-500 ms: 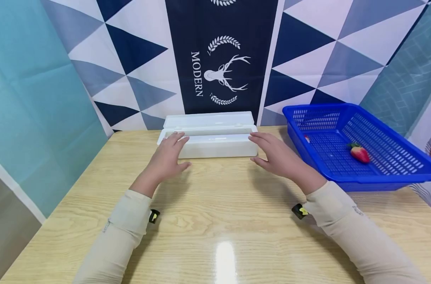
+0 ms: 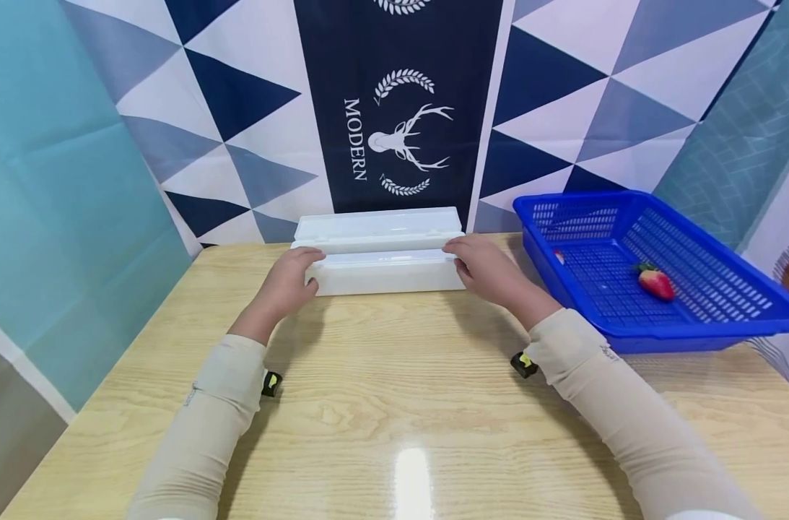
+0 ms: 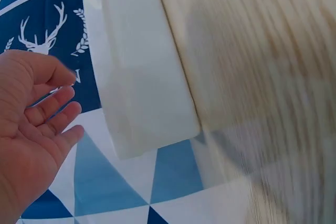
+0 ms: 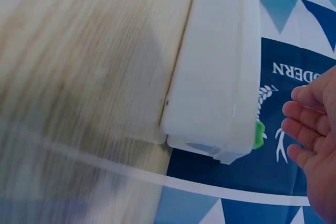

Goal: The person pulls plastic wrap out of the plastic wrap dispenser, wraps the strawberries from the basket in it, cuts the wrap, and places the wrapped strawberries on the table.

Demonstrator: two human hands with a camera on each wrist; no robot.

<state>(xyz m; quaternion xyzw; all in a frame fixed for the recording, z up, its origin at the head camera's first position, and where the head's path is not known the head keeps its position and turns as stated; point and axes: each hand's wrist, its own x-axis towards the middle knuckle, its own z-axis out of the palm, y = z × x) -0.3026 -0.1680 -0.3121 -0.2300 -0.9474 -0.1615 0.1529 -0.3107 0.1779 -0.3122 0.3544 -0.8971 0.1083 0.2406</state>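
The white word "MODERN" [image 2: 355,139] is printed on a dark band [image 2: 323,65] behind the box [image 2: 388,279], above its top and turned sideways; in the right wrist view, "DERN" is seen upside down. Next to it, a deer head [image 2: 384,142] and 3 leaf sprigs [image 2: 403,84] are printed. Small marks on both sleeves [image 2: 199,426], nearer than the box, cannot be read.
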